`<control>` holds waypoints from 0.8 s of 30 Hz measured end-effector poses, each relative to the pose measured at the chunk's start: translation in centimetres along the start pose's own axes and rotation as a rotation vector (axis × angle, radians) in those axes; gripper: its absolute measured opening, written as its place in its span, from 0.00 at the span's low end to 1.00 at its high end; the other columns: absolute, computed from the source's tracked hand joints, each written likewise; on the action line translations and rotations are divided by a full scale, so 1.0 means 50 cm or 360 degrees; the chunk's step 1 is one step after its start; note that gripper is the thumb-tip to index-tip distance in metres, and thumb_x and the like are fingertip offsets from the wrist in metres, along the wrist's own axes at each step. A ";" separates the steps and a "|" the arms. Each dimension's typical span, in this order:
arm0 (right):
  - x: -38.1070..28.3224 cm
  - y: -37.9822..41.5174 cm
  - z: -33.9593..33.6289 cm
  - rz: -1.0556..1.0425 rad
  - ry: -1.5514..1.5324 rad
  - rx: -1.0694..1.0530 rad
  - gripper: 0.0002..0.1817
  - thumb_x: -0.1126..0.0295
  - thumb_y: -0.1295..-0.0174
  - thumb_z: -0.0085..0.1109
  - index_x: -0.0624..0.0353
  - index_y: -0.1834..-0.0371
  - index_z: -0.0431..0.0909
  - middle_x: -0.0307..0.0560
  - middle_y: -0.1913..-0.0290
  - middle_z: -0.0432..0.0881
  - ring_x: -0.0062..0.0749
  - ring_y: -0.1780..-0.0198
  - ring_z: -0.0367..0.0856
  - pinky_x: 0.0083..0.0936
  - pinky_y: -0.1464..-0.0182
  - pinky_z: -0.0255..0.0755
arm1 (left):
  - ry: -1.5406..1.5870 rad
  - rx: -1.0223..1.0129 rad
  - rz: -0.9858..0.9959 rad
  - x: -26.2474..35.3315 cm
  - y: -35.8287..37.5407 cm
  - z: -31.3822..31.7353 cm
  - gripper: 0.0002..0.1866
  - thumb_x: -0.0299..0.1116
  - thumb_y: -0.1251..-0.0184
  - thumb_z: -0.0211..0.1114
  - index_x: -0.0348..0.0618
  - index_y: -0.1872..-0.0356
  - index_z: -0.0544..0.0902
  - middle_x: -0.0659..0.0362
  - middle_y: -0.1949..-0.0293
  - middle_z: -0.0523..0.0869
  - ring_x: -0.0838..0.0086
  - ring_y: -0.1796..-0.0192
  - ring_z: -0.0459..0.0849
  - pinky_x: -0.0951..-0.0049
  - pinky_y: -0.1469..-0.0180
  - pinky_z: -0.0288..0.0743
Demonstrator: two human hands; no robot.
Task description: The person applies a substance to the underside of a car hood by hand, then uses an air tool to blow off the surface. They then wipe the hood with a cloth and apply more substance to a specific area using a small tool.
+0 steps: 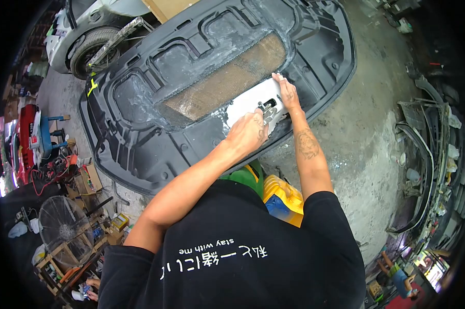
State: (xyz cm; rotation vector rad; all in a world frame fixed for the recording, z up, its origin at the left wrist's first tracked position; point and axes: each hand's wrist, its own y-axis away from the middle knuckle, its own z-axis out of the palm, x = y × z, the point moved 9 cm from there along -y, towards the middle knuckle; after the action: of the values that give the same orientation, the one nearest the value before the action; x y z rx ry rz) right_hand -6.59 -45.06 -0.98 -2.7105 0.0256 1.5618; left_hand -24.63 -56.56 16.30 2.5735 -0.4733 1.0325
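Observation:
A large black car panel (139, 157), which looks like the ribbed underside of a hood, lies across the view in front of me. Set into it is a long mesh strip (222, 80). Near the panel's close edge sits a white piece (245, 103) with a dark cutout. My left hand (249, 131) is closed at this piece, around a small silver metal tool (268, 110) whose exact kind is partly hidden by the fingers. My right hand (289, 91) lies flat along the white piece's right side, fingers stretched out and touching its edge.
Beneath the panel's near edge stand a green container (242, 176) and a yellow container (284, 193). A car wheel (94, 51) and a metal stand are at upper left. A fan (66, 230) stands lower left. Car parts (423, 170) line the right; people show at the lower corners.

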 end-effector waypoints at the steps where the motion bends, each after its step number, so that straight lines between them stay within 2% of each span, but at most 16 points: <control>1: -0.004 -0.001 0.000 -0.0034 -0.0015 -0.0001 0.31 0.50 0.20 0.30 0.55 0.32 0.77 0.50 0.32 0.80 0.61 0.26 0.67 0.39 0.23 0.58 | 0.0001 0.0002 -0.0001 0.000 0.000 0.000 0.10 0.26 0.33 0.63 0.26 0.60 0.77 0.33 0.73 0.84 0.36 0.67 0.86 0.46 0.64 0.79; 3: -0.011 -0.003 -0.001 -0.0072 -0.0030 -0.0003 0.31 0.50 0.20 0.31 0.55 0.32 0.78 0.51 0.32 0.80 0.60 0.26 0.68 0.39 0.23 0.58 | 0.0001 -0.0014 -0.0016 -0.002 0.001 0.000 0.10 0.28 0.33 0.63 0.27 0.60 0.78 0.34 0.74 0.84 0.36 0.68 0.86 0.46 0.65 0.80; 5: -0.017 0.004 -0.004 0.0012 -0.0041 0.0015 0.31 0.53 0.19 0.28 0.60 0.34 0.80 0.56 0.32 0.80 0.52 0.25 0.70 0.36 0.23 0.59 | -0.0008 -0.0014 -0.0006 0.000 0.003 -0.001 0.10 0.28 0.33 0.63 0.28 0.60 0.78 0.34 0.74 0.84 0.36 0.68 0.86 0.46 0.65 0.80; 14: -0.029 0.005 -0.008 -0.0018 -0.0095 0.0065 0.29 0.55 0.19 0.32 0.59 0.35 0.81 0.55 0.34 0.81 0.50 0.26 0.72 0.35 0.24 0.61 | 0.0022 -0.0050 0.0034 0.018 0.015 -0.003 0.10 0.29 0.34 0.64 0.29 0.62 0.79 0.34 0.74 0.84 0.36 0.67 0.86 0.46 0.64 0.80; 24: -0.023 0.003 -0.003 -0.0047 -0.0045 0.0049 0.29 0.55 0.19 0.30 0.57 0.33 0.80 0.53 0.32 0.80 0.51 0.25 0.70 0.36 0.23 0.60 | -0.0076 -0.0003 0.0044 0.002 0.015 -0.017 0.10 0.29 0.33 0.63 0.28 0.64 0.80 0.34 0.73 0.85 0.38 0.67 0.87 0.47 0.63 0.80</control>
State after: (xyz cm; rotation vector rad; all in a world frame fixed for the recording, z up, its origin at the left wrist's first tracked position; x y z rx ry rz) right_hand -7.05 -45.20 0.11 -2.6528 0.0093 1.5786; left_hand -25.36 -56.90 17.10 2.6022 -0.5228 0.9814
